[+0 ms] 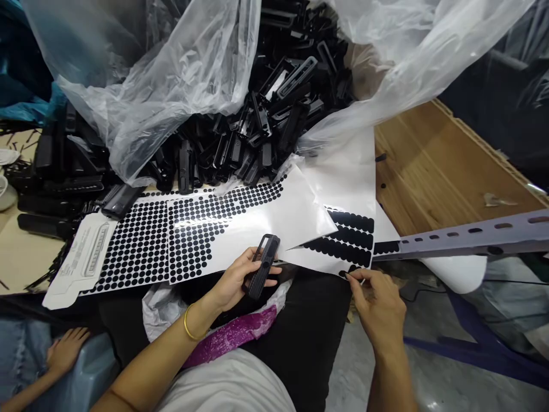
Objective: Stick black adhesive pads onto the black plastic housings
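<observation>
My left hand (pixel 235 280) is closed around a black plastic case (pixel 263 268) with a carbon-like texture, a slot at its upper end and a small round mark midway. At the corner of a white sheet with rows of black round stickers (pixel 349 237), my right hand (pixel 377 303) pinches a small black round sticker (pixel 344 274) between thumb and finger. Left of the held case lie more white sheets of black dots (pixel 137 243), partly peeled to bare white backing.
Behind the sheets is a large heap of black plastic cases (pixel 261 131) under clear plastic bags (pixel 184 63). A printed white card (pixel 86 257) lies at left. A perforated metal rail (pixel 467 232) edges the wooden table (pixel 420 154). Another person's hand (pixel 66 349) rests at lower left.
</observation>
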The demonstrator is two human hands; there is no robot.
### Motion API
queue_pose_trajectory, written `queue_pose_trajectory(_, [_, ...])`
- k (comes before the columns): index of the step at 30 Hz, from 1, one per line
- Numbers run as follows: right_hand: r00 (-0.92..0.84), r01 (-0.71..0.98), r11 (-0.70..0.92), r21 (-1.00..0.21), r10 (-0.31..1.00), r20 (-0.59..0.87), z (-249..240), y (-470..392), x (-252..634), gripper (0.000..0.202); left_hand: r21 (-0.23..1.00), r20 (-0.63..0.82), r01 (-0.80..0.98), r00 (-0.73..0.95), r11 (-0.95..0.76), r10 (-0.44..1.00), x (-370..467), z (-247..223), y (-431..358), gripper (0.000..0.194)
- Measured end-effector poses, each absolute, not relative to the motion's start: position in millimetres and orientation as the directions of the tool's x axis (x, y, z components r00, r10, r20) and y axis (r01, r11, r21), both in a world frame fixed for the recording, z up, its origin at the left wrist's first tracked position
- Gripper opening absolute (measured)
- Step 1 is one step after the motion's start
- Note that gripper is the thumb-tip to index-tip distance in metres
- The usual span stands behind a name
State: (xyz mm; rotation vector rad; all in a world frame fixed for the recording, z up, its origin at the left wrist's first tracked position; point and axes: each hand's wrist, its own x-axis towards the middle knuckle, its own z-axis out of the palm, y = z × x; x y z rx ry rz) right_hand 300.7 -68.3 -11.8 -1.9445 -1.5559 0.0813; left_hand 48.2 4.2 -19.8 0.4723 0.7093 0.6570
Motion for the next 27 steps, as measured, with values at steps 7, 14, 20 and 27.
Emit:
queue_pose_trajectory(7, [0.343,0.235,-0.123,-0.964,0.939,-0.036,0.0,-51.1,223.9,0.017,0.564,-0.445,-0.384,0.605,0.731,0.66,44.8,-22.1,1.9,0.019])
queue_pose_trajectory(14, [0.223,0.169,-0.126,-0.978,0.971,-0.087,-2.9,-26.0,187.8,0.012,0.617,-0.431,-0.317,0.63,0.72,0.646,31.4,-26.9,-1.2,0.032])
queue_pose_trajectory(20, [0.157,0.226,-0.141,-0.964,0.982,-0.107,-2.4,-22.5,187.1,0.01,0.633,-0.446,-0.274,0.635,0.724,0.631,25.2,-28.3,-2.4,0.036])
queue_pose_trajectory(27, [0.137,0.303,-0.172,-0.937,0.981,-0.136,-0.3,-21.6,185.9,0.009,0.631,-0.459,-0.264,0.631,0.729,0.625,25.7,-25.5,-2.8,0.036])
